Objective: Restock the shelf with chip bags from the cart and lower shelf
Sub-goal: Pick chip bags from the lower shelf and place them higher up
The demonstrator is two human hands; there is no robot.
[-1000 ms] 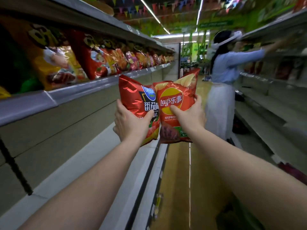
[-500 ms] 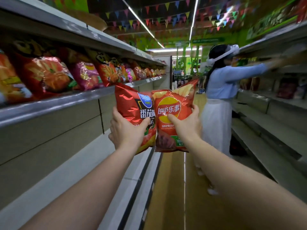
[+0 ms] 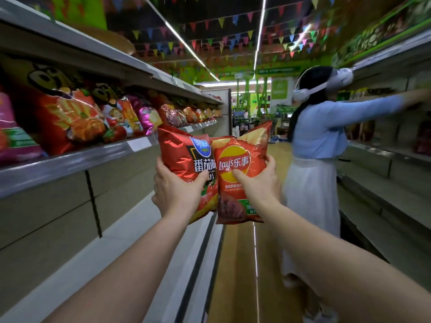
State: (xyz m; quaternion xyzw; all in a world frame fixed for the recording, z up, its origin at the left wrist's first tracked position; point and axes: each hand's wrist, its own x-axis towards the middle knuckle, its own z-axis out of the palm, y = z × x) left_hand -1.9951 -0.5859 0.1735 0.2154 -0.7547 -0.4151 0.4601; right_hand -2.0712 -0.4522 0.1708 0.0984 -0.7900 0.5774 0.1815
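Left hand: our left hand (image 3: 177, 190) grips a dark red chip bag (image 3: 184, 157), thumb curled across its front.
Right hand: our right hand (image 3: 258, 185) grips the Lay's bag (image 3: 240, 159) likewise.
Bags: upright, touching side by side, in the aisle right of the stocked shelf (image 3: 77, 162).
Aisle: a person in a blue top (image 3: 319, 131) reaches rightward.

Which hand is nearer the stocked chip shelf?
Left. The left hand, holding a red bag, is on the side of the stocked shelf; the right hand is further out over the aisle.
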